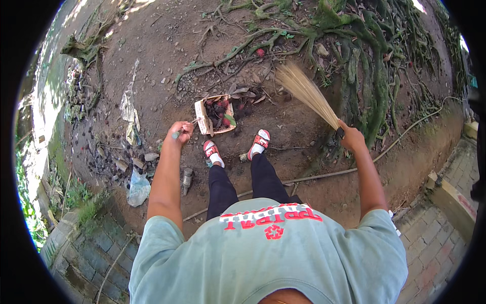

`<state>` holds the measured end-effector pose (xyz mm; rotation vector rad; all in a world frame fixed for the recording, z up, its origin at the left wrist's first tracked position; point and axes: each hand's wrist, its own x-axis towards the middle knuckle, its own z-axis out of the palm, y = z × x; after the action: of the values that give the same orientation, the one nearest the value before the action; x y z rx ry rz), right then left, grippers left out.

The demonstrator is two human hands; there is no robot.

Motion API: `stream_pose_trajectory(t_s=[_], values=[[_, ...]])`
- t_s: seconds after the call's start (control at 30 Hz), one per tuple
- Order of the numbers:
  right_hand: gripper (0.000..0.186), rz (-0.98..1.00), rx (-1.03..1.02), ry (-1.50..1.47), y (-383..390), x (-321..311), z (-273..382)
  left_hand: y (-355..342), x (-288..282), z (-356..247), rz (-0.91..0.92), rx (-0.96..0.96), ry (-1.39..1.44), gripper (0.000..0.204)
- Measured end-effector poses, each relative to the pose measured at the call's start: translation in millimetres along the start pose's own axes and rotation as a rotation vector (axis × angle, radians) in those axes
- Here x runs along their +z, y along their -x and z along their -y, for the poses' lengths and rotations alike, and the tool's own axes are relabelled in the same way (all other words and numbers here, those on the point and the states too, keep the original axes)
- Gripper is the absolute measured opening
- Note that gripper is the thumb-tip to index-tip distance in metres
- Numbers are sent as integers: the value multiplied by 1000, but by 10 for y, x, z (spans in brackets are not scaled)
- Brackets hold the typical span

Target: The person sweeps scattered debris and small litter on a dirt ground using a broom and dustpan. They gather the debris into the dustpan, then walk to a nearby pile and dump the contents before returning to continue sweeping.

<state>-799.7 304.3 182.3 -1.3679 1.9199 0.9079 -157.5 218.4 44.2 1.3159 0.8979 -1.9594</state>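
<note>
My left hand (181, 131) is closed round a thin stick handle that runs to a pale, ribbed dustpan (203, 117) on the dirt in front of my feet. Inside the dustpan lie dark leaves, reddish fruit or husks (220, 109) and one green leaf (231, 120). Out to the right, my right hand (352, 138) grips the bound end of a stick broom (309, 95). Its straw-coloured bristles fan out away from me, up and to the left, near the tree roots. Some dry leaves (244, 93) lie at the dustpan's far right side.
Mossy tree roots (372, 76) spread across the far right. A long hose or pipe (349, 171) crosses the ground by my legs. At left lie a clear bottle (187, 180), a pale plastic bag (138, 188) and stones (151, 157). A red fruit (260, 52) rests among far roots.
</note>
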Motion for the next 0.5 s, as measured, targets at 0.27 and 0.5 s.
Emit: stream_pose_trajectory(t_s=[0.27, 0.5], values=[[93, 333, 37, -403, -554, 1301, 1114, -42, 182, 17, 16, 76, -122, 11], [92, 240, -88, -668, 625, 849, 809, -35, 198, 15, -13, 109, -89, 11]])
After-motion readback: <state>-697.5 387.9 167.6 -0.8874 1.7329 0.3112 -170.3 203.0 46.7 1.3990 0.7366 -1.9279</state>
